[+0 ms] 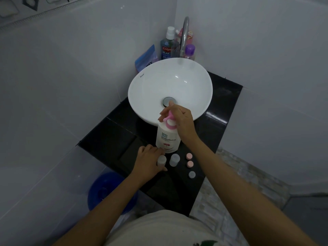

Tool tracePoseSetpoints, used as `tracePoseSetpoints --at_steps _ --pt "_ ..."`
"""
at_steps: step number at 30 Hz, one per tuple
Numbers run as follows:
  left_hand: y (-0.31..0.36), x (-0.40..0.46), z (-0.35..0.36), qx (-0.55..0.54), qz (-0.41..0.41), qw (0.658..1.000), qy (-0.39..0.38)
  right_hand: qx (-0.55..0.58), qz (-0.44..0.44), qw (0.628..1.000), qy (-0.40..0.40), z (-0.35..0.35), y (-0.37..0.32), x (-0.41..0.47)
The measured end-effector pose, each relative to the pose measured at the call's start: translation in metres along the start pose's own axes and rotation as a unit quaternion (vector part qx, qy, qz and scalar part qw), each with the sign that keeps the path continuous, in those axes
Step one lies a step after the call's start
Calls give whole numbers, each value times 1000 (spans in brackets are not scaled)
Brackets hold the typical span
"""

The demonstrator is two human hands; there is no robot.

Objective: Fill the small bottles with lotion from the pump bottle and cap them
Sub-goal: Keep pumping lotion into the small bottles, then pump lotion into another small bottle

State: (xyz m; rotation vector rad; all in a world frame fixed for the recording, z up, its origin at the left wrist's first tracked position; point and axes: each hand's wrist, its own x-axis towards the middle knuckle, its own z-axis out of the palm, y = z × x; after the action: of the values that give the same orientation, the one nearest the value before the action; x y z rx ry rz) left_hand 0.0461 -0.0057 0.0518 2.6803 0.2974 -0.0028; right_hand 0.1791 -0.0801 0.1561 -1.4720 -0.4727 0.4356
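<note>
A white pump bottle (166,137) with a pink pump head (170,119) stands on the black counter (110,139) in front of the sink. My right hand (179,119) rests on top of the pump head, fingers curled over it. My left hand (148,160) holds a small translucent bottle (161,161) upright on the counter just below the pump bottle. A second small open bottle (174,159) stands to its right. Two pink caps (189,156) (190,163) and a pale grey cap (192,174) lie further right.
A white bowl sink (147,89) with a chrome tap (184,36) fills the counter's back. Mouthwash (166,45), a purple-capped bottle (189,51) and a blue pouch (146,58) stand behind it. A blue basin (106,190) sits on the floor at left.
</note>
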Motion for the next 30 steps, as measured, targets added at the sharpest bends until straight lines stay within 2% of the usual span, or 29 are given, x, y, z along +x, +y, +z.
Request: tracePoseSetpoints --at_steps 7,13,19,22,25,28,30 --pt "19 4 -3 66 66 991 100 8 5 1000 3 0 0 -1" --pt "33 16 7 122 57 991 7 2 6 1000 1 0 1 -1" --pt "35 16 12 141 63 988 -2 3 4 1000 0 0 0 -1" --pt "40 10 4 68 73 994 35 1 7 1000 -3 -1 -1 -2" --pt "46 -3 -13 -84 45 994 62 -2 8 1000 -6 0 -2 -2" --pt "46 -18 -35 -277 -16 959 48 -11 12 1000 -19 -3 -5 -2" --pt "41 -24 -50 -340 -45 937 73 -16 17 999 -38 -7 -10 -1"
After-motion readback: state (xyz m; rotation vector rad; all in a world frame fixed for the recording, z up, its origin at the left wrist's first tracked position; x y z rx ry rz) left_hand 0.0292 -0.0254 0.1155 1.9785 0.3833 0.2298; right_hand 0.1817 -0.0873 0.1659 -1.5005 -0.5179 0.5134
